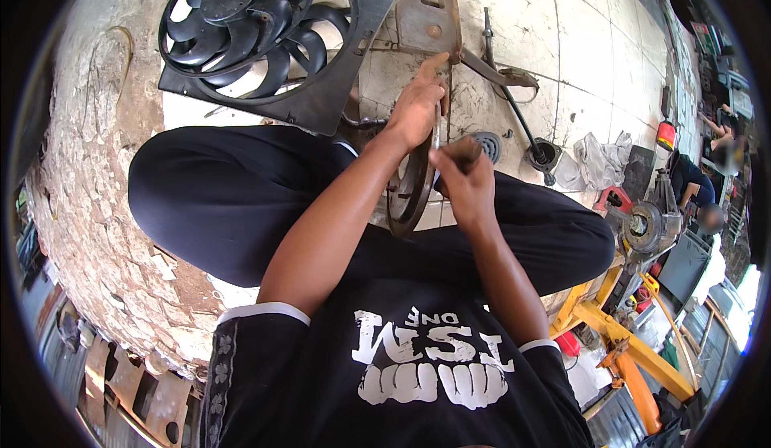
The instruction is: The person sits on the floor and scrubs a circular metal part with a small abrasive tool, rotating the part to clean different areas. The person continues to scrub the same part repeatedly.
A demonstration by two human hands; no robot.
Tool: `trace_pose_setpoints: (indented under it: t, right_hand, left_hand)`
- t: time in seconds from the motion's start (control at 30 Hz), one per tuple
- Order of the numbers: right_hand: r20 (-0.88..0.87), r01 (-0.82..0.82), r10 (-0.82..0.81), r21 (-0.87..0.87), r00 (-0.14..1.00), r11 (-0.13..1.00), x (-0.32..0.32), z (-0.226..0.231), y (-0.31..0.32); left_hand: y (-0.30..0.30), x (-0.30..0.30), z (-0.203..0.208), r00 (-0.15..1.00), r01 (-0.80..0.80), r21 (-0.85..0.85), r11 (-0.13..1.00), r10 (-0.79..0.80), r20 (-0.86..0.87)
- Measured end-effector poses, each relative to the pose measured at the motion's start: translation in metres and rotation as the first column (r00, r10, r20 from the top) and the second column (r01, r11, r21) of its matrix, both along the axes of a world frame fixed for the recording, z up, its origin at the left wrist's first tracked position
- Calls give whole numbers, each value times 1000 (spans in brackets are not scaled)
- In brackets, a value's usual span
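Note:
Between my folded legs, a round, rusty-brown metal ring-shaped part [411,191] stands on edge, seen almost edge-on, with a pale strip along its upper rim. My left hand [416,104] is at the top of this part, its fingers reaching forward and around the far end, partly hidden. Close to the near side of the rim is my right hand [467,181], with fingers curled and slightly blurred. Whatever the right fingers pinch cannot be made out. Just beyond my left fingertips lies a rusty pedal bracket [432,22] with a curved pedal arm [486,71].
A black radiator fan [229,2] in its shroud lies ahead on the left. To the right are a long dark rod [507,99], a ribbed grey disc [487,148], a crumpled cloth [602,161] and a yellow metal frame [634,348]. Another person [695,183] is at far right.

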State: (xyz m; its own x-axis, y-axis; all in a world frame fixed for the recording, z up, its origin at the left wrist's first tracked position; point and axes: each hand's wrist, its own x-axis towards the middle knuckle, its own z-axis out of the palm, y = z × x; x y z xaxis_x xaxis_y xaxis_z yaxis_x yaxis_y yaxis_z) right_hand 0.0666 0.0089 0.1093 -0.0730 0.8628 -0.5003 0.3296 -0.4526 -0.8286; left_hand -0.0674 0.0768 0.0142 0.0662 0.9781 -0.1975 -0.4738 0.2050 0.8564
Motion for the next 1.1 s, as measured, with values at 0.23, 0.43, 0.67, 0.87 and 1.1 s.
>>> trace_pose_setpoints:
  t: [0.23,0.43,0.67,0.87,1.1]
  right_hand:
    - [-21,22,-20,90,1000,996,-3,-1,12]
    - [15,-53,52,65,999,997,4,3,-27]
    - [52,1,-8,146,999,989,-11,-3,6]
    - [-16,-9,9,43,1000,999,11,2,-47]
    - [-427,435,-502,-251,752,865,20,48,12]
  left_hand:
    - [4,4,6,998,6,-15,1000,-7,-58]
    - [1,-2,10,999,15,17,1000,-15,-47]
    - [4,-8,4,968,79,49,996,-65,-242]
    - [3,0,-2,995,80,77,994,-75,-71]
    - [7,-11,8,905,125,20,992,-105,-412]
